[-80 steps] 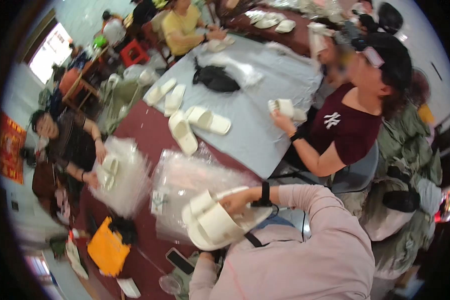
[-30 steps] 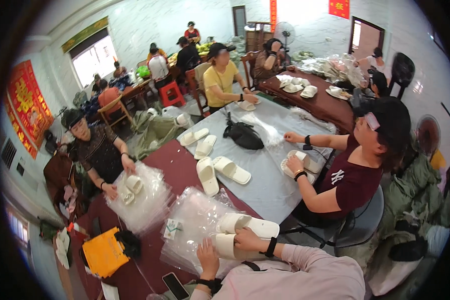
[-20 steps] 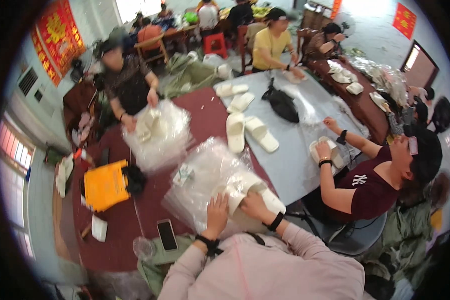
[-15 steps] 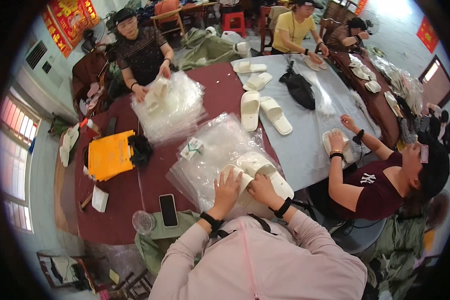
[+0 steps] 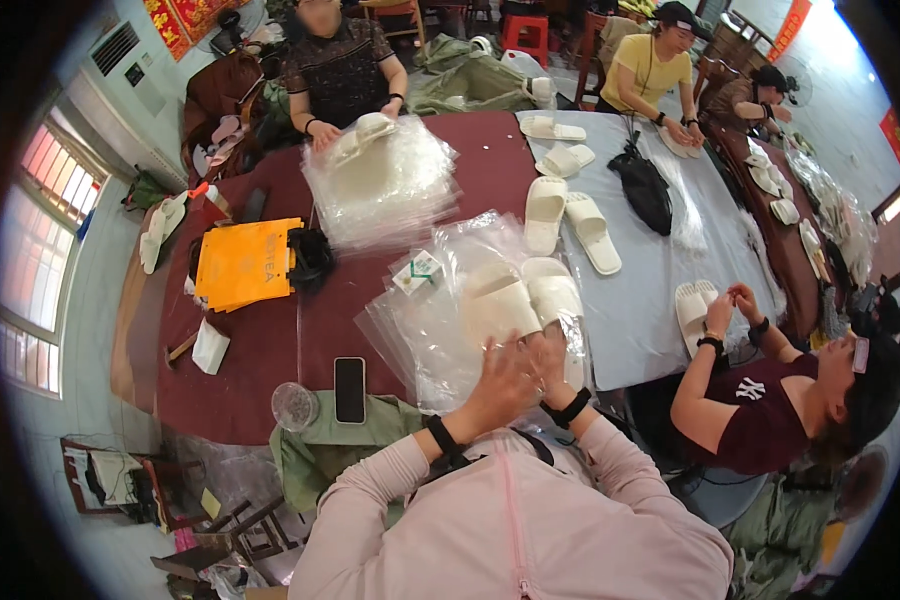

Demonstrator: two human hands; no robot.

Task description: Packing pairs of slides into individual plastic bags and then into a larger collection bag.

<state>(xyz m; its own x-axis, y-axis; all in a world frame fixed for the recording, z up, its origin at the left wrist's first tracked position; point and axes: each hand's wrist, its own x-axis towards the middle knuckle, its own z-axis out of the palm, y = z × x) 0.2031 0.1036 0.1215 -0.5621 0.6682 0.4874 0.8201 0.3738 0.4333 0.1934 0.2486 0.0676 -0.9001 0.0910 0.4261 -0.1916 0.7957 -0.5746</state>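
Note:
A pair of cream slippers lies before me on a stack of clear plastic bags (image 5: 425, 340). The left slipper (image 5: 500, 298) looks covered by film; the right slipper (image 5: 553, 288) lies close beside it. My left hand (image 5: 505, 385) is at the heel end of the left slipper, its blurred fingers bent at the bag's near edge. My right hand (image 5: 548, 360) meets it there, fingers closed on the film between the two heels. What lies under the fingertips is partly hidden. A white card with a green mark (image 5: 416, 271) rests on the bags.
Left of the bags lie a phone (image 5: 349, 390), a clear plastic cup (image 5: 294, 406) and yellow bags (image 5: 245, 264). More slippers (image 5: 592, 233) and a black bag (image 5: 642, 190) occupy the grey cloth. A co-worker (image 5: 760, 400) sits close on my right; others work across the table.
My hands have come together at the slippers' heels, the left moving right and down. The left slipper lies farther under the film. The view has shifted, and the right co-worker's hands have moved together.

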